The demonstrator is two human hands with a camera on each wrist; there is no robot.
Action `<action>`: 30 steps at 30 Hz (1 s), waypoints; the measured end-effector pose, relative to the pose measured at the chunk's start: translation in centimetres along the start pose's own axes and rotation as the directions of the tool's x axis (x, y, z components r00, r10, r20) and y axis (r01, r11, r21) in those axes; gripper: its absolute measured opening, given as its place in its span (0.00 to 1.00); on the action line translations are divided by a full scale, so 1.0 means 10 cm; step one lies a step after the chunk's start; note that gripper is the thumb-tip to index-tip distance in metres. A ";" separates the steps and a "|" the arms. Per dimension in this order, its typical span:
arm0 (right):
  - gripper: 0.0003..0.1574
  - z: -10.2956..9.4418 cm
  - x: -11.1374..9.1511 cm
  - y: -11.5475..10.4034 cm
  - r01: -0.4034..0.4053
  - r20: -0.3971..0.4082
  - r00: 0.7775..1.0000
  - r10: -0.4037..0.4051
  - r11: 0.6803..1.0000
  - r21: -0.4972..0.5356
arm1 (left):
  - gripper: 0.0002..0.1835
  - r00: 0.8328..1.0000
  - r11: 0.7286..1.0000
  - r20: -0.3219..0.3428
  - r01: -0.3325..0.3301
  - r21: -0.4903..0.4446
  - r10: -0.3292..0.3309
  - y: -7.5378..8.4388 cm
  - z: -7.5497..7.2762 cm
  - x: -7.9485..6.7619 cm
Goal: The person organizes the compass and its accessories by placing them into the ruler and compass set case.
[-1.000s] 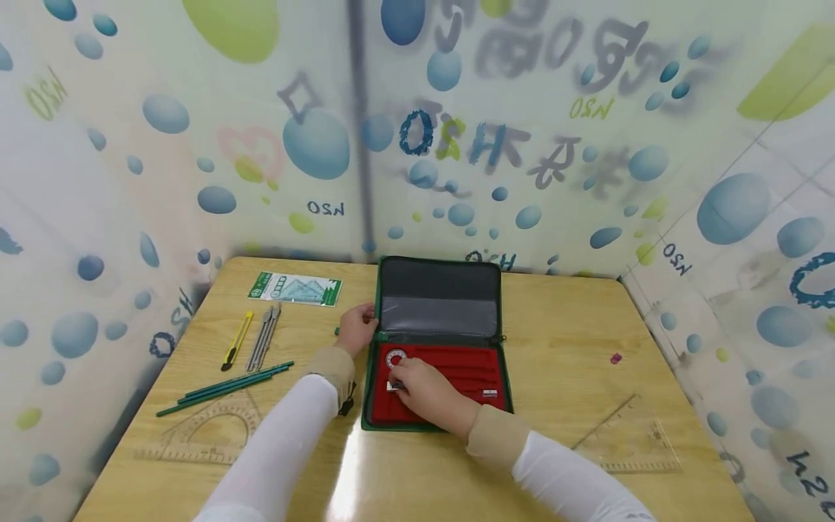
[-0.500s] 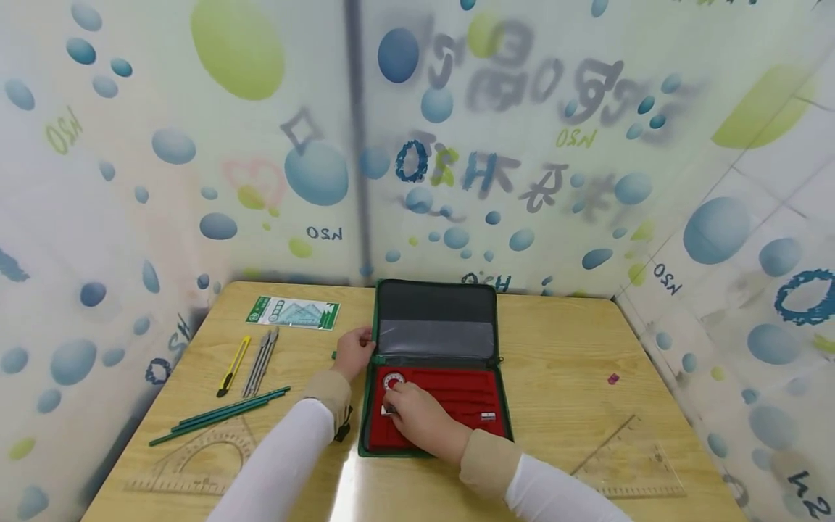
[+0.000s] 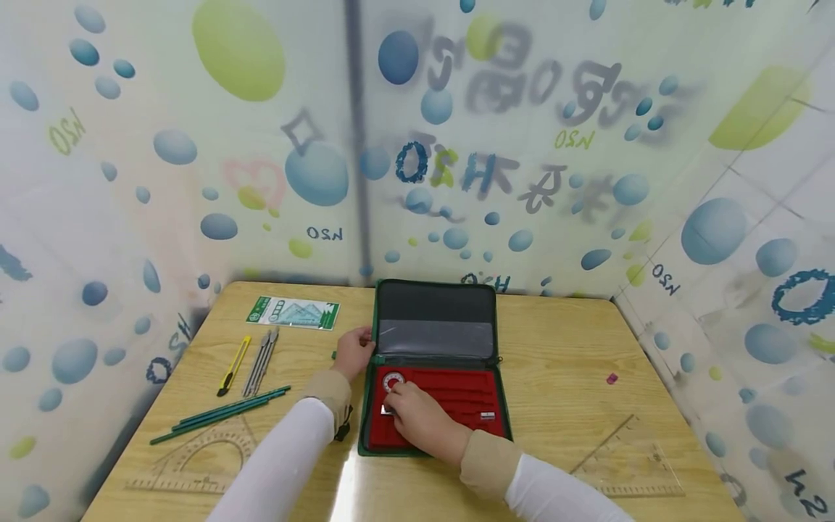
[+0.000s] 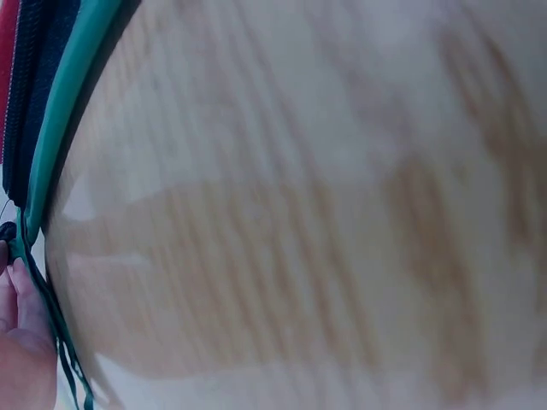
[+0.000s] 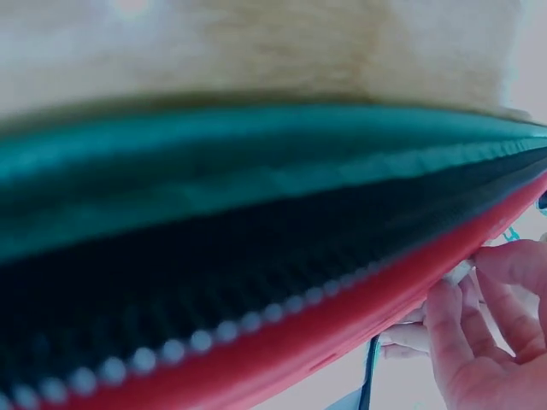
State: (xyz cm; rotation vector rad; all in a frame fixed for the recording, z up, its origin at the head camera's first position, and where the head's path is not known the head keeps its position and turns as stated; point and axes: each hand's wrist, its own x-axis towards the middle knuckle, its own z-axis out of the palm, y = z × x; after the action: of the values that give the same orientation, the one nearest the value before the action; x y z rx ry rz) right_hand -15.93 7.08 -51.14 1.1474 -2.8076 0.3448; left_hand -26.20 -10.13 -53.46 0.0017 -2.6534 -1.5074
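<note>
A green zip case lies open on the table, its black inner lid standing at the back and its red moulded tray in front. My left hand holds the case's left edge near the hinge; in the left wrist view its fingers are at the green edging. Over the tray's left side, my right hand pinches a small silvery metal piece, mostly hidden by the fingers. Just behind it sits a round white dial-like disc. A metal pencil sharpener is set at the tray's right.
Left of the case lie a yellow utility knife, metal compasses, several green pencils, a clear protractor and a packet of set squares. On the right are a clear set square and a small magenta piece.
The head view has tilted up a little, so the table sits lower in the frame. Both hands keep nearly the same places on the case.
</note>
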 end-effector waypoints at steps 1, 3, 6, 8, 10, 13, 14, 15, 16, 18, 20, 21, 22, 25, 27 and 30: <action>0.10 0.00 0.00 0.00 -0.001 0.002 1.000 0.001 1.000 0.002 | 0.17 1.000 1.000 0.000 0.002 0.000 -0.002 0.00 0.00 0.00; 0.09 0.00 -0.01 0.01 -0.001 0.004 1.000 0.001 1.000 0.004 | 0.17 1.000 1.000 0.001 0.001 0.003 -0.001 -0.01 0.00 -0.01; 0.08 0.00 -0.01 0.01 0.003 0.007 1.000 -0.003 1.000 0.003 | 0.18 1.000 1.000 0.008 0.013 0.000 -0.013 0.00 0.01 -0.01; 0.08 0.00 -0.01 0.02 0.009 0.005 1.000 -0.009 1.000 0.001 | 0.18 1.000 1.000 0.013 0.020 0.001 -0.020 0.00 0.01 -0.01; 0.07 -0.01 0.00 0.02 0.020 -0.001 1.000 -0.020 1.000 -0.004 | 0.18 0.999 1.000 0.015 0.029 -0.004 -0.029 0.00 0.01 -0.01; 0.06 -0.02 0.00 0.02 0.037 -0.017 0.999 -0.038 0.999 -0.011 | 0.18 1.000 1.000 0.010 0.021 0.001 -0.021 0.00 0.01 -0.01; 0.05 -0.02 0.00 0.02 0.042 -0.023 0.999 -0.042 0.999 -0.012 | 0.18 1.000 1.000 0.008 0.020 0.000 -0.020 0.00 0.01 -0.01; 0.05 -0.02 0.00 0.02 0.044 -0.028 0.999 -0.045 0.999 -0.013 | 0.18 1.000 1.000 0.005 0.018 -0.001 -0.018 0.00 0.01 -0.01; 0.05 -0.03 -0.01 0.02 0.046 -0.034 0.998 -0.046 0.999 -0.011 | 0.18 1.000 1.000 0.004 0.013 0.001 -0.013 0.00 0.01 -0.01; 0.05 -0.03 -0.01 0.01 0.045 -0.044 0.998 -0.045 0.999 -0.002 | 0.18 1.000 1.000 0.001 0.014 -0.002 -0.014 0.01 0.01 0.00; 0.05 -0.04 -0.02 0.01 0.044 -0.047 0.998 -0.043 0.999 0.006 | 0.18 1.000 1.000 0.001 0.017 0.000 -0.017 0.01 0.00 0.00; 0.05 -0.04 -0.02 0.01 0.043 -0.048 0.998 -0.043 0.999 0.010 | 0.18 1.000 1.000 0.002 0.019 -0.001 -0.019 0.02 0.00 0.00; 0.05 -0.04 -0.02 0.01 0.043 -0.046 0.998 -0.042 0.999 0.015 | 0.18 1.000 1.000 0.003 0.021 0.001 -0.021 0.02 0.00 0.00; 0.05 -0.04 -0.03 0.00 0.040 -0.034 0.999 -0.039 0.999 0.017 | 0.18 1.000 1.000 0.005 0.022 0.006 -0.022 0.04 -0.01 -0.01; 0.05 -0.03 -0.03 0.01 0.034 -0.023 0.999 -0.033 0.999 0.022 | 0.18 1.000 1.000 0.007 0.022 0.003 -0.022 0.05 -0.01 -0.02; 0.06 -0.03 -0.04 0.02 0.016 -0.005 1.000 -0.016 0.999 0.051 | 0.18 1.000 1.000 0.008 0.015 0.002 -0.015 0.05 0.00 -0.03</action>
State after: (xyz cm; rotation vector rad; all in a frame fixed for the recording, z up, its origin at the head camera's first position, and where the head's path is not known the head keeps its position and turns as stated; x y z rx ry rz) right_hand -15.80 7.53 -50.91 1.1773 -2.7995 0.4197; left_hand -25.92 -9.90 -53.05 0.0155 -2.6673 -1.5122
